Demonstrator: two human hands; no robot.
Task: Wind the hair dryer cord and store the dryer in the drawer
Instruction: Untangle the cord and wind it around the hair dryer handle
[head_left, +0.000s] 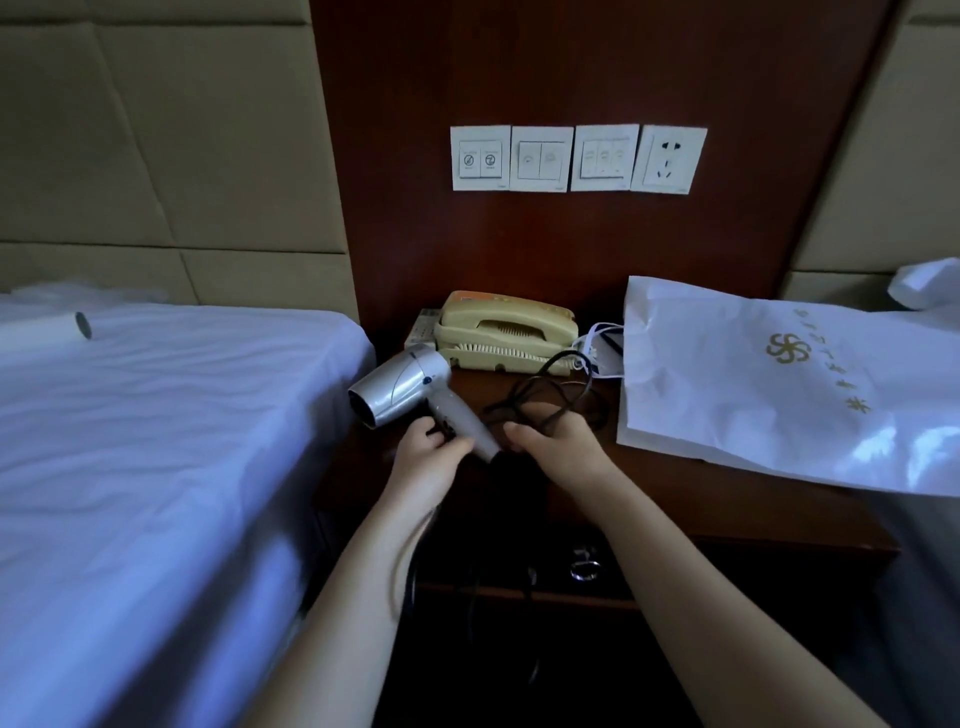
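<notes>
Head view looks down on a dark hotel room corner, lit dimly from one side. The white-sheeted bed (156, 441) fills the 9 o'clock side, its edge just beside the dark reddish wooden tabletop (701, 483) of the nightstand. A tall dark wood wall panel (571, 67) rises at 12 o'clock, carrying a row of white switch plates and a socket (577, 158). A large white crinkled paper bag with a gold emblem (779, 384) lies across the tabletop at 3 o'clock, and a cream corded telephone (506, 332) sits at the back against the panel. Below the tabletop, at 6 o'clock, the dark drawer front with a metal ring pull (584, 566) looks shut.

The silver plastic hair dryer (400, 387) is over the tabletop's near left corner, nozzle pointing toward the bed. It looks light and rigid, with a smooth, somewhat slippery barrel; the handle is the sensible place to hold, and it is where the left hand (431, 452) is closed around it. The black rubbery cord (545, 400) is limp and springy, so its loops will likely try to uncoil unless pinched together. The right hand (556, 441) is closed on a loose bunch of those loops at 1 o'clock of the handle's end. More cord hangs down between the forearms in front of the drawer, so the winding seems only partly done. The hanging length could snag on the ring pull.
</notes>
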